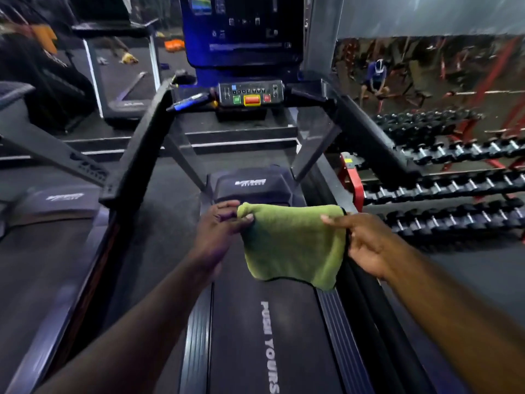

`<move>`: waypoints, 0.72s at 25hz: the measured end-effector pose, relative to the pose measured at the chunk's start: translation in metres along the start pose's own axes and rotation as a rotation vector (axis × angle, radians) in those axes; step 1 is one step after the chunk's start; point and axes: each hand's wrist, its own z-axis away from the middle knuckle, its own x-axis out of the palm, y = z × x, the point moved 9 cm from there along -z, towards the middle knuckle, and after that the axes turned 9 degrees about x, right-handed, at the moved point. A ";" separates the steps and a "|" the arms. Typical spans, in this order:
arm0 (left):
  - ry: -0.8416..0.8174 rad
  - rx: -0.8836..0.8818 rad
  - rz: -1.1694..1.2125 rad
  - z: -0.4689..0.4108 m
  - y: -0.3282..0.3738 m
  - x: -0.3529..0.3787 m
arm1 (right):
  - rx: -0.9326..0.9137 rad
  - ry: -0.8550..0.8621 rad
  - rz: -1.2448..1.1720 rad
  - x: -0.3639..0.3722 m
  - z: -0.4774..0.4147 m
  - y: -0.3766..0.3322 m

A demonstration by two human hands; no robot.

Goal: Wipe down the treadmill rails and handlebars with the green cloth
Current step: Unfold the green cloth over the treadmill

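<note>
Dumbbell rack (454,189) on R, red frame. 2nd treadmill (42,251) on L. Person in blue (375,76) far bkgd.

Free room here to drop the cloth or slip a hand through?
Bare: the belt below the green cloth, between the ribbed side rails; also the motor cover ahead. A hand can pass between the left handrail and right handrail. Crowded: the control panel, and the dumbbell rack past the right handrail. Both the left hand and right hand hold the cloth.

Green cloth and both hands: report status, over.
Copy: left hand and right hand each pinch an upper corner of the green cloth. Cloth hangs above the belt. Nothing blocks the handrails.
</note>
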 end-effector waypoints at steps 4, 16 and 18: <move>-0.013 0.242 -0.010 -0.086 0.167 -0.012 | -0.414 -0.042 0.174 0.054 0.039 -0.171; -0.072 0.207 0.091 -0.167 0.242 0.103 | -0.300 -0.166 -0.268 0.027 0.038 -0.268; -0.030 0.197 0.016 -0.182 0.227 0.126 | -0.430 0.084 -0.330 -0.008 0.012 -0.275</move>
